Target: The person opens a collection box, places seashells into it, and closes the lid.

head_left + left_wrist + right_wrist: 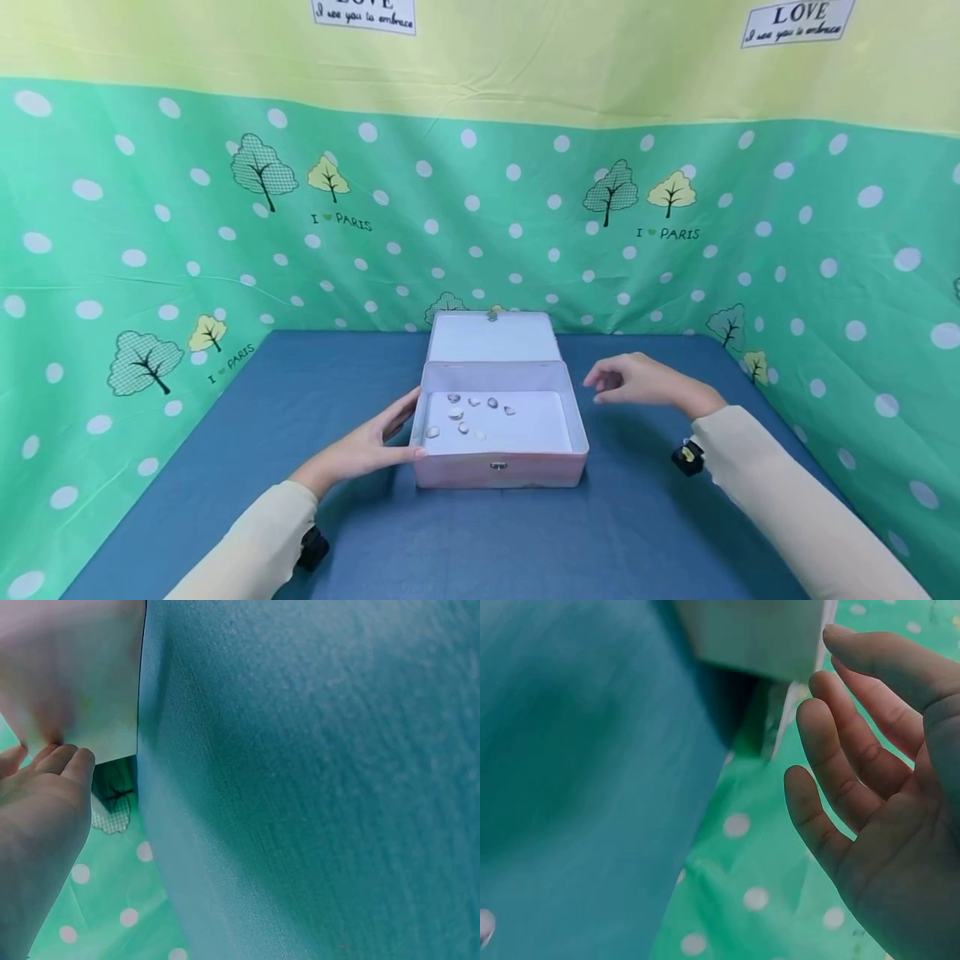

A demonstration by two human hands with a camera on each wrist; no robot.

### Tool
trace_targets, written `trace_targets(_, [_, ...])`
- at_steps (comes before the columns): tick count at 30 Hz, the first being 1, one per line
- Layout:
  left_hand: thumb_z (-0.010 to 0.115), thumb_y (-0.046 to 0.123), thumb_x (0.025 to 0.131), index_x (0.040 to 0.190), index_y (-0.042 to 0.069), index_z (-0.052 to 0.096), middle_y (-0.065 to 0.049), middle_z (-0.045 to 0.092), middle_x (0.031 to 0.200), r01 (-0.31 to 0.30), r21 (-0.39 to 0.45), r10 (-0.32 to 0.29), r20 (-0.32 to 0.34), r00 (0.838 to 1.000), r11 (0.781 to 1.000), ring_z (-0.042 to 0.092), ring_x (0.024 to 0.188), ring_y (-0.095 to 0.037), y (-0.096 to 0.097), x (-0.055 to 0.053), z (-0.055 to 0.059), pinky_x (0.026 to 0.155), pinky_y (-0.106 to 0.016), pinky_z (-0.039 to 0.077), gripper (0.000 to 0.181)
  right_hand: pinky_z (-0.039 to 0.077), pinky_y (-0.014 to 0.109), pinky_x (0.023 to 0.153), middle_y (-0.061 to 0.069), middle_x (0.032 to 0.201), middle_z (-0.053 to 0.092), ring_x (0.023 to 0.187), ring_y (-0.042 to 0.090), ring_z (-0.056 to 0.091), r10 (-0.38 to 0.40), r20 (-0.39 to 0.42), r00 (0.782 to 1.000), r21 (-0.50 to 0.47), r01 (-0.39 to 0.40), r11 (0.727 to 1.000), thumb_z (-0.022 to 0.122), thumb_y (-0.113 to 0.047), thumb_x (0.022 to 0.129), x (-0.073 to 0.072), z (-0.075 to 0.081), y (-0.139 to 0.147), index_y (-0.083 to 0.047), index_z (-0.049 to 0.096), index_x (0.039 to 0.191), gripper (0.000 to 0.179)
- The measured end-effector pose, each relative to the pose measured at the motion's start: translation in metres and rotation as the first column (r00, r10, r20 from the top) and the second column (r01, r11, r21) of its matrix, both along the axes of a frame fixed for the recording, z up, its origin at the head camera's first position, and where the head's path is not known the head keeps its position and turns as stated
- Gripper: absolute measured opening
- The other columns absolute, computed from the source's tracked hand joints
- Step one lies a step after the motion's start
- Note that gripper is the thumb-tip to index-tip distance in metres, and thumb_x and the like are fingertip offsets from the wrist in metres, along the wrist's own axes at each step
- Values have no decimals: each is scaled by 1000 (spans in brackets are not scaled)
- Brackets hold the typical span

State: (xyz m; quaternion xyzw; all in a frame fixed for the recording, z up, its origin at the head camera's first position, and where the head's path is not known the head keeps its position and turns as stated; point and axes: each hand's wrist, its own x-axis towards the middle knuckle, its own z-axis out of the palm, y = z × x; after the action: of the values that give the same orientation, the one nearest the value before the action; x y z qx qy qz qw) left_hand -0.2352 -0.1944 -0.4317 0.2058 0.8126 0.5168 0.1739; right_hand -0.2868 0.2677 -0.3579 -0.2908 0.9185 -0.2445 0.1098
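A pale pink metal box (498, 472) stands on the table, its lid (491, 337) tipped back with the white inside showing. Several small white and greyish pieces (463, 428) lie scattered inside, mostly to the left; whether they are shells or stones I cannot tell. My left hand (367, 446) rests against the box's left side, thumb at the front corner and fingers spread along the wall. In the left wrist view, fingertips (79, 761) touch that wall. My right hand (637, 381) hovers right of the box, fingers loosely bent, holding nothing.
The table has a dark blue cover (337, 375). A green and yellow dotted curtain (517, 183) hangs behind it and along both sides. Each wrist carries a small black camera (687, 457). In the right wrist view, a small pale thing (486, 926) is cut off at the left edge.
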Motion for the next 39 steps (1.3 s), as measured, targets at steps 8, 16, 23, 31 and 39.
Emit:
trace_targets(8, [76,34,91,163,28,9,1,8,167,3,-11,-3,6,1000,1000,12,152,-27,-1,0,0,118,-58,16,98,54,31,72,-4,92,64,86,15,63,-68,27,997,13,68,998,74,-20,93,15,-8,40,-13,71,108,17])
trace_targets(16, [76,34,92,162,30,10,-1,9,167,3,-9,-3,5,1000,1000,12,152,-27,-1,1,-1,117,-58,17,96,53,29,69,-3,95,65,84,13,63,-102,36,994,-13,102,995,73,-20,94,32,-26,73,-5,71,113,24])
trace_targets(23, [76,33,92,162,30,10,1,9,167,-5,-16,5,12,1000,1000,13,152,-25,-1,0,1,118,-57,16,97,52,28,67,5,102,67,81,11,60,-169,104,980,-28,173,985,72,-16,94,42,-43,102,-1,69,117,28])
trace_targets(31, [76,34,92,163,28,10,-1,9,167,-1,-12,1,-1,1000,1000,12,152,-28,0,0,0,117,-57,17,97,50,30,67,6,105,66,86,17,58,-239,133,962,-4,242,970,75,-18,92,47,-63,126,-4,71,113,25])
trace_targets(39, [76,33,92,163,28,11,-2,10,167,-5,-7,5,-4,1000,1000,13,152,-28,0,0,0,118,-57,17,96,48,27,67,5,102,64,84,14,54,-233,165,958,-42,243,969,74,-16,92,49,-74,136,-3,69,111,24])
